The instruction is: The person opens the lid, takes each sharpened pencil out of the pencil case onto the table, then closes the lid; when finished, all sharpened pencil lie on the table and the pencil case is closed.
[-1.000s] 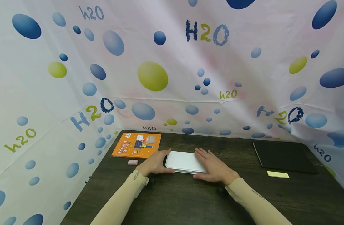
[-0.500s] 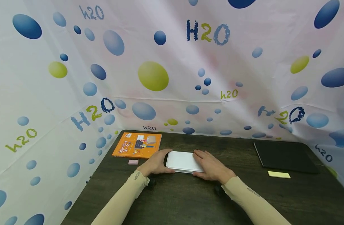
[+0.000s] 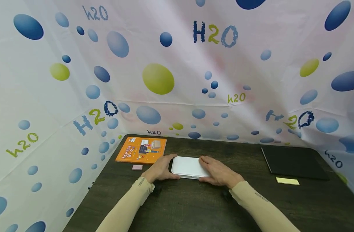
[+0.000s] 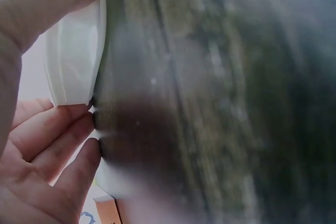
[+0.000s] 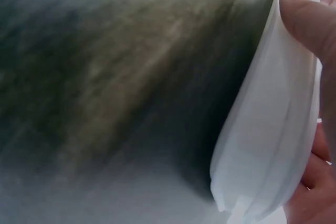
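Note:
A flat white box with rounded corners (image 3: pixel 187 166) lies on the dark wooden table in the head view. My left hand (image 3: pixel 159 168) grips its left end, thumb at the near edge and fingers at the far edge. Over the right part of the box, my right hand (image 3: pixel 220 171) holds it, the thumb on the near side and the fingers across the top and far side. One end of the white box (image 4: pixel 76 59) shows between thumb and fingers in the left wrist view. In the right wrist view the thumb presses the side of the box (image 5: pixel 262 135).
An orange book (image 3: pixel 142 149) lies at the table's back left, with a small pink eraser-like block (image 3: pixel 137 167) in front of it. To the right are a thin black panel (image 3: pixel 294 162) and a yellow strip (image 3: pixel 287 181). Patterned cloth (image 3: pixel 194 122) stands behind the table (image 3: pixel 188 206).
My right hand has slid slightly left along the box, and its fingers have drawn closer together. The left hand keeps its grip, and the box stays about where it was.

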A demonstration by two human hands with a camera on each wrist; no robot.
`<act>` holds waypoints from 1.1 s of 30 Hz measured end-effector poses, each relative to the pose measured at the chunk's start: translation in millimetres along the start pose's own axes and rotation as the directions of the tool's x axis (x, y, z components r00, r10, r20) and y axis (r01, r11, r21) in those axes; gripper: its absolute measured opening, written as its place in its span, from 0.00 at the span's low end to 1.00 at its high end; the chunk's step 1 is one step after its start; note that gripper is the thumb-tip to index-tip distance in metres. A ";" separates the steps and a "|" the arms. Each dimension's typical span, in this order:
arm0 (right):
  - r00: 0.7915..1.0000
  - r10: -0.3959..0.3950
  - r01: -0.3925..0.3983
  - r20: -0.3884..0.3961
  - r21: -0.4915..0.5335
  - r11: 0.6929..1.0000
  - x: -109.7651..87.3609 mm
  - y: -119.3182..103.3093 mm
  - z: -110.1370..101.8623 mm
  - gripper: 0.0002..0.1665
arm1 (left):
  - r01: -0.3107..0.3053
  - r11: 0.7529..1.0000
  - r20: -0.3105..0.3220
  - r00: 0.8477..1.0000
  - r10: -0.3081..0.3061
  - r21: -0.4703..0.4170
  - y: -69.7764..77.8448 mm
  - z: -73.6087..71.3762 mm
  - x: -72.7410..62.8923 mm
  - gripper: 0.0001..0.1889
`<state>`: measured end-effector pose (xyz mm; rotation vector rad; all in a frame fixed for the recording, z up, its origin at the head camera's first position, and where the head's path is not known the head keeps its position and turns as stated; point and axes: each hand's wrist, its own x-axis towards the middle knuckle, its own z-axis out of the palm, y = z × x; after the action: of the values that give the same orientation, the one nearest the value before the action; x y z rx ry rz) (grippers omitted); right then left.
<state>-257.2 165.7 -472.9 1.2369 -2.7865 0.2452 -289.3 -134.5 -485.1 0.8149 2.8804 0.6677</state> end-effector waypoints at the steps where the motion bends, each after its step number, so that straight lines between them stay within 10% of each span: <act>1: 1.000 0.001 -0.001 0.005 0.006 1.000 0.3 0.2 -0.5 0.49 | -0.001 1.000 -0.002 1.000 0.001 -0.003 0.1 -0.4 -0.6 0.53; 33: 0.998 0.054 -0.027 -0.042 0.486 0.874 -28.7 42.1 -37.2 0.28 | 0.111 0.984 0.020 0.994 -0.109 -0.136 1.6 -3.4 -5.7 0.57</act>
<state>-268.8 221.1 -445.1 1.2241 -2.7953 1.0214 -284.3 -137.6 -481.6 0.6353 2.8055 0.8336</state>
